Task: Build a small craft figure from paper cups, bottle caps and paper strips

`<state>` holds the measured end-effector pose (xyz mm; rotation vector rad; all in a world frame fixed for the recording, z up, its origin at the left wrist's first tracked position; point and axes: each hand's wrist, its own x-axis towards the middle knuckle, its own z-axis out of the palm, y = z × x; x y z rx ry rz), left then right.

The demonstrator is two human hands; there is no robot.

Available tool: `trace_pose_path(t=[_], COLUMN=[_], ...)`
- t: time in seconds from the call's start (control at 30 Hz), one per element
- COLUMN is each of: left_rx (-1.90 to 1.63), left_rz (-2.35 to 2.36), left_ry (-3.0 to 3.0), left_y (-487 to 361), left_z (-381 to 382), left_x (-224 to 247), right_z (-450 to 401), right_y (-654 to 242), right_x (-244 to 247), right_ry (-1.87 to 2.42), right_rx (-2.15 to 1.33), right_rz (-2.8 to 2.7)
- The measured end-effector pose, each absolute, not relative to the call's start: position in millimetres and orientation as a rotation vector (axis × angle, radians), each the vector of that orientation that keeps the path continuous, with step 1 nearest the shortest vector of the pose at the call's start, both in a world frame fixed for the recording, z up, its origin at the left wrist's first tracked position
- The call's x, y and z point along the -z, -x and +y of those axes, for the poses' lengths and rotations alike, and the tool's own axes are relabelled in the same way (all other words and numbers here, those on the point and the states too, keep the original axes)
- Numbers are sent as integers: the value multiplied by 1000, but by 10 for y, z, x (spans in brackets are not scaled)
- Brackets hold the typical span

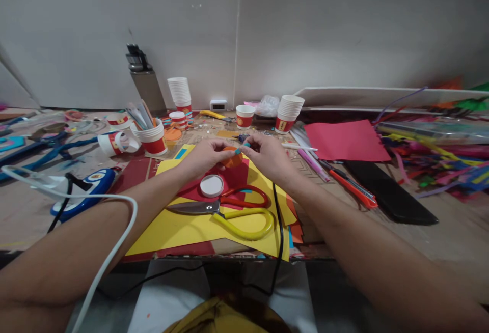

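Observation:
An orange paper disc is pinched between the thumb and fingers of my left hand, above the sheets in the middle. Just to its right, my right hand has its fingers closed at the disc's upper right edge, close to a small teal piece; whether it grips the disc or that piece is unclear. Below my hands lie a white round lid on red paper and scissors with one red and one yellow handle. They rest on yellow paper.
Paper cups, some stacked, stand along the back. A cup of tools is at left. Rightward lie red paper, a cutter, a black phone and colourful strips. A white cable crosses my left forearm.

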<state>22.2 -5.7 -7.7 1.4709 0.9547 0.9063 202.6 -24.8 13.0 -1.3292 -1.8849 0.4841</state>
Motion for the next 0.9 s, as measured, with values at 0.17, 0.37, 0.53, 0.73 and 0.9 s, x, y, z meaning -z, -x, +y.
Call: trace_pose_path(t=[0.17,0.37,0.53,0.73,0.9], left_rx=[-950,-1012,-965,-954,-943], left_rz=[946,992,912,879,917], left_ry=[-1314,-1216,-1264,-1313,-1355], left_y=[-242,-260,-242,-251,-266], left_z=[-69,-83,-88,-129,-150], left_x=[31,-30,30,56,33], right_z=[-198,-235,-296,-309,-314], right_y=[-2048,-2001,-1944,-1932,-1924], right_x=[-68,-70,-104,-110,-118], right_ry=[1257,1291,1291,1354,1364], right_rx=[-605,-682,-685,-637,-654], right_rz=[-1765,-1773,-1790,-1781,-1741])
